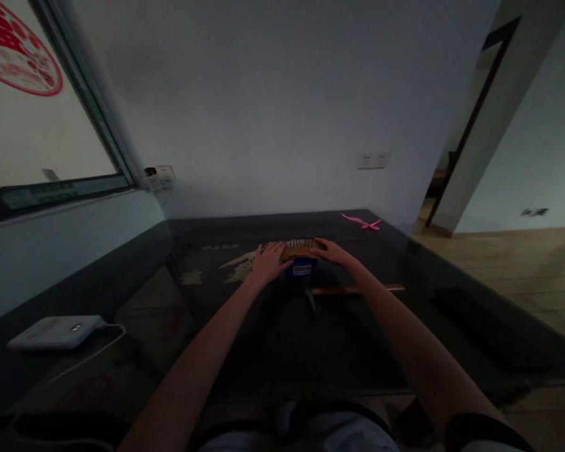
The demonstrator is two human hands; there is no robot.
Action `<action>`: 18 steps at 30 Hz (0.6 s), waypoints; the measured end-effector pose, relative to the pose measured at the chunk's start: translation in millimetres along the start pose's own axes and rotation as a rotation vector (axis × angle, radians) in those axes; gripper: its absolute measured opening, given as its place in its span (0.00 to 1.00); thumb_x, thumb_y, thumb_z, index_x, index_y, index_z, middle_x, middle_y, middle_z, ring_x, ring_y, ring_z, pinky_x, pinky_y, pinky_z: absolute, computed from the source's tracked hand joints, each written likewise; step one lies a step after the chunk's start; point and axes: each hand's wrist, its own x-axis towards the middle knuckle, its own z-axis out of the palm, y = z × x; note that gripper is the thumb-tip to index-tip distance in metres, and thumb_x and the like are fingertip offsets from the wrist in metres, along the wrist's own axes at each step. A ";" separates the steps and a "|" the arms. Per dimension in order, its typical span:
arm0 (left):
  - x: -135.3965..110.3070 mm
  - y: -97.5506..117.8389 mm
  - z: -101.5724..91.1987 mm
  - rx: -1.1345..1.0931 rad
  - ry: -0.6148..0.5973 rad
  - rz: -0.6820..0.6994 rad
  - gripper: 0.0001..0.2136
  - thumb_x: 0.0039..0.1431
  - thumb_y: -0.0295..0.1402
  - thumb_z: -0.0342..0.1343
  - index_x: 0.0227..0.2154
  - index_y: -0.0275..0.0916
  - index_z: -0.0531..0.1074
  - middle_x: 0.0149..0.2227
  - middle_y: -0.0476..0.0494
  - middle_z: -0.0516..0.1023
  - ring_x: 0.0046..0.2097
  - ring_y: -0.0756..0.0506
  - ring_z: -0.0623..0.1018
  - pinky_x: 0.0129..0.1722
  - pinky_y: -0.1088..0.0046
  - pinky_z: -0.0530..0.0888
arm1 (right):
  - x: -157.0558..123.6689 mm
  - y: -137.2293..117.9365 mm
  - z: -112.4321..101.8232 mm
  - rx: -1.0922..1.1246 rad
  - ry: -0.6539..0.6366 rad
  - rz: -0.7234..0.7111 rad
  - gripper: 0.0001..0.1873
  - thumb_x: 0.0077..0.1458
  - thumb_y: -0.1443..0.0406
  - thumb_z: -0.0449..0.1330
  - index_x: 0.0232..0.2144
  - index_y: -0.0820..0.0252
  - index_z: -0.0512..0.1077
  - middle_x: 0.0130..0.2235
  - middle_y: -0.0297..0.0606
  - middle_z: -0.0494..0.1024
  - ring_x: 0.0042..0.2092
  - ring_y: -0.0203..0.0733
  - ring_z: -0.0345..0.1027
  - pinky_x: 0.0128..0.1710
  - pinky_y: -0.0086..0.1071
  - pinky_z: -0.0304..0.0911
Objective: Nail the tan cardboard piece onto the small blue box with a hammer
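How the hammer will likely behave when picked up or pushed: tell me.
The hammer looks stiff, with its straight wooden-looking handle. It is probably head-heavy, since the head appears to be metal. Pushed, it may slide or swivel on the glossy tabletop rather than roll, because the head sticks out crosswise.

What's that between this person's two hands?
In the head view, an orange-brown object with a row of thin dark strips sits between the left hand and the right hand, with a blue box just below it in the picture.
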 end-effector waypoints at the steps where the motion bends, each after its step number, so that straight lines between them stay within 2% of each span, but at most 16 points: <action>1: -2.7 -4.3 -1.0 0.009 0.005 -0.005 0.28 0.59 0.49 0.45 0.58 0.40 0.58 0.60 0.40 0.62 0.61 0.40 0.59 0.61 0.52 0.51 | 1.0 -3.4 4.3 0.005 -0.009 -0.012 0.36 0.50 0.55 0.60 0.57 0.69 0.62 0.56 0.54 0.68 0.54 0.49 0.65 0.55 0.41 0.58; 5: -12.4 -21.0 -2.7 0.017 0.008 -0.031 0.28 0.58 0.50 0.46 0.58 0.41 0.58 0.60 0.40 0.62 0.61 0.39 0.60 0.60 0.51 0.51 | 4.0 -18.3 20.8 0.013 -0.044 -0.067 0.31 0.52 0.55 0.59 0.57 0.61 0.64 0.54 0.46 0.71 0.52 0.47 0.67 0.53 0.41 0.60; 10: -29.3 -35.6 -11.7 0.007 0.009 -0.052 0.27 0.58 0.49 0.47 0.58 0.42 0.60 0.60 0.40 0.62 0.61 0.39 0.60 0.61 0.50 0.50 | 1.0 -37.1 35.0 -0.029 -0.049 -0.121 0.28 0.53 0.53 0.58 0.55 0.57 0.67 0.52 0.44 0.73 0.52 0.48 0.67 0.53 0.42 0.60; 18: -60.9 -36.2 -32.0 0.006 0.025 -0.021 0.27 0.57 0.48 0.48 0.56 0.40 0.62 0.59 0.40 0.64 0.60 0.40 0.63 0.61 0.52 0.51 | -25.5 -57.8 44.1 -0.108 -0.041 -0.195 0.29 0.56 0.53 0.54 0.56 0.63 0.66 0.52 0.50 0.73 0.50 0.50 0.68 0.51 0.44 0.60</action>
